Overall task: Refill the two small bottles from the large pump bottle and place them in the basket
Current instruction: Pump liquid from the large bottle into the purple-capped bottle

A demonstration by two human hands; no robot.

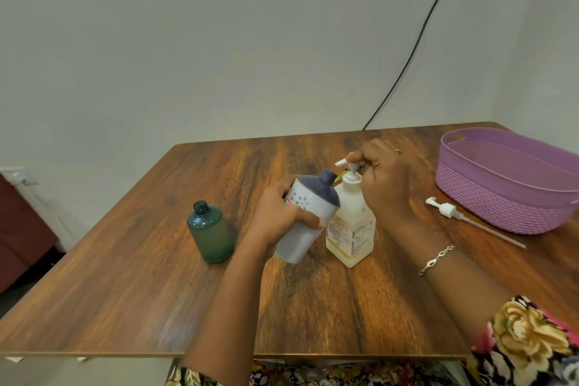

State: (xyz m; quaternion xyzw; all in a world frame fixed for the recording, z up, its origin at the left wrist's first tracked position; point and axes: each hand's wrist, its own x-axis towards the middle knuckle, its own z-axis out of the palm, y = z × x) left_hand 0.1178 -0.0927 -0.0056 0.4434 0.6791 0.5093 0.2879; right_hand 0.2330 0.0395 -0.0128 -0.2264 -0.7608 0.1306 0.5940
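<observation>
On the brown wooden table point(125, 291), the purple woven-plastic basket point(488, 197) sits at two o'clock; centrally, the large cream pump bottle point(351, 229) has its head in the curled grip of the right hand point(385, 182). The left hand point(275, 216) clamps its grip on the tilted small white, blue-shouldered bottle point(310, 210); filling seems in hand, and next its neck must meet the spout.

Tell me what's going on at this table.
A person is refilling bottles. The left hand grips the white bottle, tilted with its open neck toward the nozzle of the large pump bottle. The right hand holds that bottle's pump head. The green bottle stands uncapped on the table. A loose pump lies beside the purple basket. Neither small bottle is in it yet.
</observation>
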